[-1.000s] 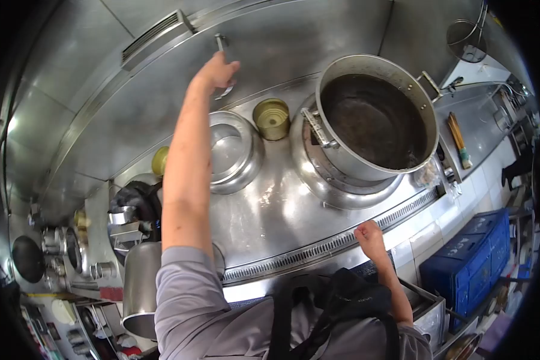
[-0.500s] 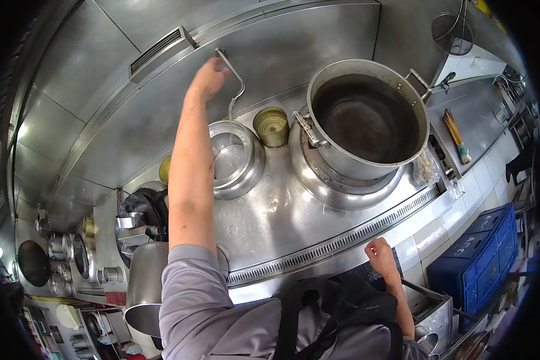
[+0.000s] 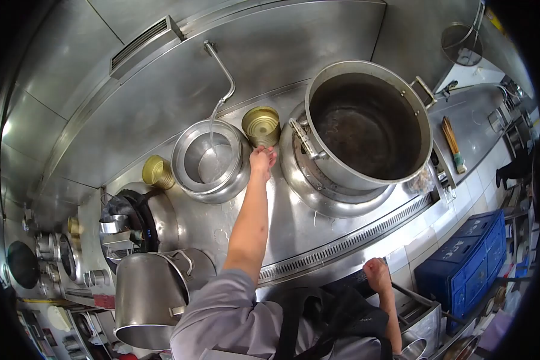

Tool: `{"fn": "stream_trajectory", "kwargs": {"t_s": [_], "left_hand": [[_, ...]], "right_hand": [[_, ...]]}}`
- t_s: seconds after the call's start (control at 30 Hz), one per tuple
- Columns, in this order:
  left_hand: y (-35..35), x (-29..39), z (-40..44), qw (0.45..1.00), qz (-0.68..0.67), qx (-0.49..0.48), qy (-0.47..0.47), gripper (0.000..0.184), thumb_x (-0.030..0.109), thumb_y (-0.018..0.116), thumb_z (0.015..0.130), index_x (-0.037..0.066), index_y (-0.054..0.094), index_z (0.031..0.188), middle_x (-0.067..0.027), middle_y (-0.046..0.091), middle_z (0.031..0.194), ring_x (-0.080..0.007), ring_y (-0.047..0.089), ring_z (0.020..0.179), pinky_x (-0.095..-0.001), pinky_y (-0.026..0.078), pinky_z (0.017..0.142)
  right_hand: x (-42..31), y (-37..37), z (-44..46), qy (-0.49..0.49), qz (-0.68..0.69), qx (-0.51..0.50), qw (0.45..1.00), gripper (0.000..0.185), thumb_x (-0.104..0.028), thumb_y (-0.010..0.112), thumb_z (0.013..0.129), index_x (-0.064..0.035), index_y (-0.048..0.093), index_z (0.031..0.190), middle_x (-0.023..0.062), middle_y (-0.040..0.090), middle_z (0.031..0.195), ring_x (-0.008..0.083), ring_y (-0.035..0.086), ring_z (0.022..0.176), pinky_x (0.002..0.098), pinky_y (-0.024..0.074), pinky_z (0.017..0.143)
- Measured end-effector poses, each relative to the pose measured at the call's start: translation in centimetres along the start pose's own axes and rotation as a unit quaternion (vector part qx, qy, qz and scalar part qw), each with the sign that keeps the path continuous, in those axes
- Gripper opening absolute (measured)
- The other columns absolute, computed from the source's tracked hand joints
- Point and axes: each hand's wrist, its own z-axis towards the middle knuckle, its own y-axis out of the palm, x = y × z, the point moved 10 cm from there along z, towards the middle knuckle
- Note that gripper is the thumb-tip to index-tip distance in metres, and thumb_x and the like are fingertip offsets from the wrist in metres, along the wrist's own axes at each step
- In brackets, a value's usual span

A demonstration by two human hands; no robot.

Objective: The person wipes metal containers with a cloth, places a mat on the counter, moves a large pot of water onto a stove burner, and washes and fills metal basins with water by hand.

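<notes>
My left hand [image 3: 263,161] is just in front of the lower side of a gold-coloured open tin can [image 3: 261,125], with its fingers curled. Whether it touches the can I cannot tell, and nothing shows in the fingers. Left of it, a round metal pot [image 3: 182,152] sits in the counter, and a thin stream of water runs into it from a wall-mounted tap [image 3: 227,81]. Low on the right, my right hand [image 3: 377,274] is closed in a fist near the counter's front edge, apart from any object.
A large, deep stockpot [image 3: 422,141] stands on a burner ring to the right. Another tin can [image 3: 157,171] and a tall metal pot [image 3: 147,288] are at left. A bundle of sticks [image 3: 453,144] lies at far right, above a blue crate [image 3: 462,261].
My left hand has left the tap and come down and right to beside the tin can. My right hand stays low, closed. The view has shifted slightly, showing more of the tall pot.
</notes>
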Motion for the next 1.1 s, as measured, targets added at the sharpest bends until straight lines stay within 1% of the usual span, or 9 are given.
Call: {"fn": "stream_trajectory", "kwargs": {"t_s": [0.07,0.27,0.33,0.4,0.5,0.57,0.93,1.0,1.1], "left_hand": [[1.1,-3.5,5.3,0.988,-0.066,-0.062,-0.121,0.019,0.006,0.056,0.09,0.007,0.061,0.108,-0.0048,0.065,0.102,-0.0174,0.064,0.084,-0.0331,0.048,0.072],[1.5,-2.1,10.0,0.994,-0.06,0.025,-0.092,0.023,0.008,0.057,0.085,0.007,0.064,0.107,-0.0058,0.066,0.099,-0.0196,0.061,0.1,-0.0408,0.037,0.071],[1.6,-2.5,11.7,0.993,-0.094,0.037,-0.062,0.012,0.006,0.057,0.083,0.008,0.065,0.092,-0.006,0.06,0.079,-0.0176,0.053,0.07,-0.0375,0.031,0.056],[1.9,-2.1,11.9,0.989,-0.115,0.072,-0.049,0.006,0.004,0.058,0.08,0.008,0.062,0.082,-0.0054,0.054,0.069,-0.0159,0.044,0.056,-0.0353,0.024,0.048],[1.8,-0.9,11.8,0.99,-0.103,0.083,-0.049,0.006,0.002,0.058,0.078,0.007,0.062,0.08,-0.0052,0.053,0.067,-0.0159,0.04,0.051,-0.0342,0.025,0.047],[2.3,0.2,12.4,0.996,-0.054,0.059,-0.025,0.016,0.008,0.056,0.083,0.006,0.068,0.093,-0.0069,0.065,0.091,-0.0175,0.055,0.082,-0.0356,0.037,0.066],[2.1,1.0,13.6,0.998,-0.001,0.038,0.042,0.022,0.005,0.054,0.088,0.006,0.062,0.109,-0.0042,0.063,0.088,-0.0131,0.052,0.067,-0.0278,0.04,0.059],[2.3,1.4,10.4,0.99,0.064,-0.051,0.114,0.017,0.006,0.058,0.088,0.001,0.063,0.104,-0.0064,0.065,0.089,-0.016,0.06,0.079,-0.0325,0.048,0.067],[-0.8,7.1,-2.1,0.974,0.03,-0.142,0.173,0.011,0.007,0.071,0.089,0.003,0.062,0.093,-0.0033,0.065,0.081,-0.0103,0.059,0.07,-0.0261,0.049,0.066]], "right_hand": [[1.4,0.1,-0.1,0.047,0.01,-0.001,0.999,0.01,-0.01,0.07,0.083,-0.0019,0.065,0.082,0.0145,0.064,0.078,0.0291,0.063,0.074,0.0383,0.0513,0.066],[3.2,-1.5,1.0,0.052,-0.033,0.014,0.998,0.012,-0.011,0.07,0.083,0.0002,0.066,0.085,0.0182,0.067,0.083,0.0327,0.067,0.074,0.04,0.0539,0.067],[3.8,-1.8,1.6,0.056,-0.02,0.019,0.998,0.013,-0.011,0.069,0.084,0.0007,0.065,0.086,0.0178,0.066,0.083,0.0317,0.067,0.075,0.0398,0.0541,0.067],[4.3,-1.7,2.6,0.074,0.0,0.006,0.997,0.012,-0.01,0.068,0.085,0.0017,0.065,0.086,0.0177,0.066,0.084,0.0299,0.067,0.074,0.0389,0.0538,0.067],[4.0,-1.8,4.2,0.052,-0.028,-0.009,0.998,0.012,-0.009,0.066,0.085,0.0025,0.065,0.085,0.018,0.066,0.083,0.0287,0.067,0.073,0.0376,0.0538,0.066],[3.6,-2.0,4.8,0.043,-0.035,-0.005,0.998,0.012,-0.009,0.065,0.086,0.0027,0.065,0.085,0.0178,0.066,0.083,0.0281,0.067,0.072,0.0363,0.0535,0.066],[2.9,-0.8,6.4,0.0,-0.05,-0.018,0.999,0.01,-0.008,0.065,0.085,0.0022,0.064,0.085,0.0172,0.065,0.08,0.0287,0.065,0.068,0.037,0.0534,0.063],[1.1,-0.7,7.1,-0.009,-0.037,-0.022,0.999,0.01,-0.008,0.065,0.085,0.0024,0.064,0.084,0.017,0.064,0.079,0.0286,0.065,0.068,0.0366,0.0534,0.063],[0.2,0.3,8.8,-0.029,-0.028,-0.034,0.999,0.012,-0.007,0.068,0.084,0.0033,0.063,0.081,0.0167,0.064,0.078,0.0276,0.066,0.067,0.0359,0.0529,0.061]]}}
